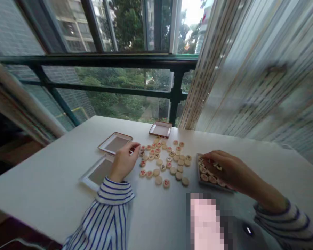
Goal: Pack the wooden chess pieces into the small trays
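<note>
Several round wooden game pieces (163, 159) with red and dark marks lie scattered on the white table (54, 180). My left hand (125, 160) rests at their left edge, fingers curled in a pinch near one piece. My right hand (225, 169) lies over a small tray (201, 180) filled with more pieces, fingers bent down onto them. Both sleeves are white with blue stripes.
Three shallow box trays stand on the table: one at the back (160, 129), one left of the pieces (115, 142), one under my left wrist (95, 172). A dark window railing (99, 60) runs behind the table. A striped curtain (250, 69) hangs at the right.
</note>
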Demonstrator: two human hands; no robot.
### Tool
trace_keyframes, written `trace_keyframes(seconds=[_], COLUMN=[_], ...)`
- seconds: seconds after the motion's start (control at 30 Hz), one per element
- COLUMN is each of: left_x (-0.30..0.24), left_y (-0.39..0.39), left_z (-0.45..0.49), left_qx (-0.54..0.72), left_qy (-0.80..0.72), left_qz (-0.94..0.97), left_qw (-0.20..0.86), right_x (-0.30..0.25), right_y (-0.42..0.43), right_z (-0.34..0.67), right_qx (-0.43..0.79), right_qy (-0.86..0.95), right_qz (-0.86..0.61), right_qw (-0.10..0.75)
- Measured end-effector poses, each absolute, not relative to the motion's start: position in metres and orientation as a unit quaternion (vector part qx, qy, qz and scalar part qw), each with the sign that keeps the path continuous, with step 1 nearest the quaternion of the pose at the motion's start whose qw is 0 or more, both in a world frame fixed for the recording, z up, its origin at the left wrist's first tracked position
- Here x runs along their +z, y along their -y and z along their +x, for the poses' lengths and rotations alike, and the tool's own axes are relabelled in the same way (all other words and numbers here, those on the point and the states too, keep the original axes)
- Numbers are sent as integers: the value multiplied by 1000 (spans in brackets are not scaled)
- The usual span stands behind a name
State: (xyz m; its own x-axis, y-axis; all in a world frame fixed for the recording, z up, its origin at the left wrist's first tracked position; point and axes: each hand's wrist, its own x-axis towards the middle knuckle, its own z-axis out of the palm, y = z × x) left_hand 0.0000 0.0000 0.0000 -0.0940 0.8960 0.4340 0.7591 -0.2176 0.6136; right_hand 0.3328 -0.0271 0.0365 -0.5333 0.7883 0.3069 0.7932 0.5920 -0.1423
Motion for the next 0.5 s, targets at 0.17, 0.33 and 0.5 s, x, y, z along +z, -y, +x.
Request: trace_keyframes(seconds=[0.17,0.33,0.5], left_x=[-7,-16,-23], left_y=[3,3,-2], left_z=[-4,-6,-6], left_qx=[400,379,346], left_qy=[-622,-625,-622], left_qz=[668,680,701], left_qw=[79,61,43], right_x=[44,43,38], right_y=[11,0,-13], right_z=[307,281,263], right_qx=[-3,13,41], right_qy=[887,896,896], right_qz=[-439,-431,-434], right_qw=[142,104,89])
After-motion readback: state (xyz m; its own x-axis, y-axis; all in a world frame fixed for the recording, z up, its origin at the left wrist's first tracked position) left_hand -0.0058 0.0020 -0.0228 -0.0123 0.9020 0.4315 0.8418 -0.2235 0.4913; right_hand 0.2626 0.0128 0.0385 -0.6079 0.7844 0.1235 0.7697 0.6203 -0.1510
